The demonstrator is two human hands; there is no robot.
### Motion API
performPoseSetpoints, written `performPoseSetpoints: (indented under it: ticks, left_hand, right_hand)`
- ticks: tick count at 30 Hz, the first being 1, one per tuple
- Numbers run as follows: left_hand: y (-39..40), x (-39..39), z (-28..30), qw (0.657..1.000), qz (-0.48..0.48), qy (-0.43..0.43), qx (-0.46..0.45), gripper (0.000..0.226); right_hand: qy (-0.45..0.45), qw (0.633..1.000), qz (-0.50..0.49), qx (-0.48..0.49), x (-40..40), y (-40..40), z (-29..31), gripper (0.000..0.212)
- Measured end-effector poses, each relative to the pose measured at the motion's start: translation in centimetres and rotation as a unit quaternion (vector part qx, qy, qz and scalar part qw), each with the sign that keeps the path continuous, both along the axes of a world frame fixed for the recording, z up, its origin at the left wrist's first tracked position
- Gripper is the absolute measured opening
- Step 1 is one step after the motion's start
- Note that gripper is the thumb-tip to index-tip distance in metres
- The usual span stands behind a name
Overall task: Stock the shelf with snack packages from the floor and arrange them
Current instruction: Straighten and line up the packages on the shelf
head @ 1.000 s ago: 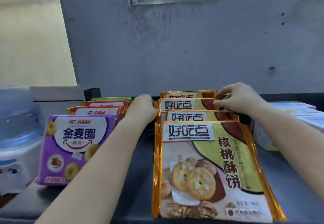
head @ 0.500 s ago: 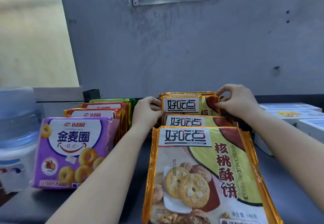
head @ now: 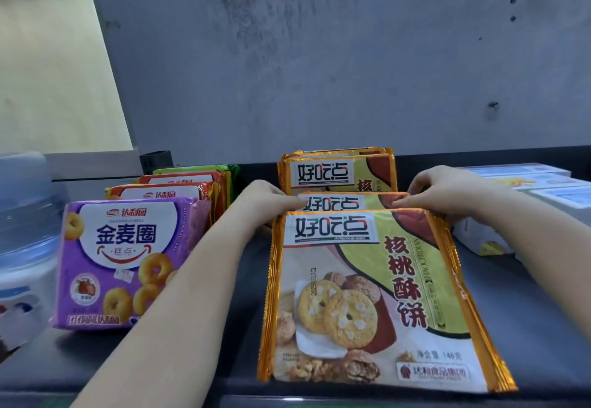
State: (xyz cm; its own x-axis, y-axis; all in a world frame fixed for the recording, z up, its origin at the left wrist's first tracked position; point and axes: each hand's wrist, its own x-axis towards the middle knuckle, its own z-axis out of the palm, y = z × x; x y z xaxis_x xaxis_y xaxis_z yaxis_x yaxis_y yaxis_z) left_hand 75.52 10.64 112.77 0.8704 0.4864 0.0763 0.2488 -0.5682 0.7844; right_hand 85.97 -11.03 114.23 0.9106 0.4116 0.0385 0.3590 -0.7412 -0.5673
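While gripping the second walnut-cookie pack (head: 351, 202) by its top corners, left hand (head: 267, 201) and right hand (head: 447, 193) closed on it, directly behind the front walnut-cookie pack (head: 367, 295) on the shelf (head: 243, 267). Arranging step, apparently; next calls for squaring it upright against that front pack. Pack's lower body hidden; floor stock out of view.
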Motion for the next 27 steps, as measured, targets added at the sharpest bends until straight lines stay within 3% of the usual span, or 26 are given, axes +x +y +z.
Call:
performPoseSetpoints:
  ticks: [4,7,10,15,20,22,24,27]
  left_hand:
    - [0.0,-0.6,0.0,0.996,-0.015,-0.06,-0.068,0.006]
    - [0.4,-1.2,0.2,0.983,-0.014,-0.158,-0.088,0.009]
    - [0.4,-1.3,0.2,0.975,-0.005,-0.205,-0.089,0.009]
    - [0.4,-0.9,-0.2,0.978,0.011,-0.201,-0.046,0.015]
    - [-0.2,-3.4,1.2,0.982,0.056,-0.062,0.172,0.037]
    - [-1.1,-5.2,1.1,0.982,0.037,0.023,0.184,0.039]
    - [-2.1,-6.7,0.2,0.978,0.004,0.105,0.178,0.043]
    - [-3.0,-7.5,-1.7,0.981,-0.037,0.127,0.142,0.042]
  right_hand:
    - [-0.058,0.993,0.027,0.097,0.2,0.4,-0.5,0.032]
    - [-0.085,0.975,0.047,0.202,0.2,0.6,-0.1,0.024]
    - [-0.162,0.965,0.054,0.2,0.3,1.3,0.1,0.025]
    - [-0.231,0.958,0.034,0.166,0.0,1.8,-0.5,0.027]
    - [-0.22,0.972,-0.049,0.065,-2.2,-0.1,-0.9,0.057]
    - [-0.156,0.985,-0.062,-0.033,-3.7,-1.4,-1.4,0.052]
    - [-0.036,0.993,-0.035,-0.106,-5.4,-2.1,-2.1,0.052]
    - [0.046,0.995,0.001,-0.086,-6.9,-2.3,-3.3,0.044]
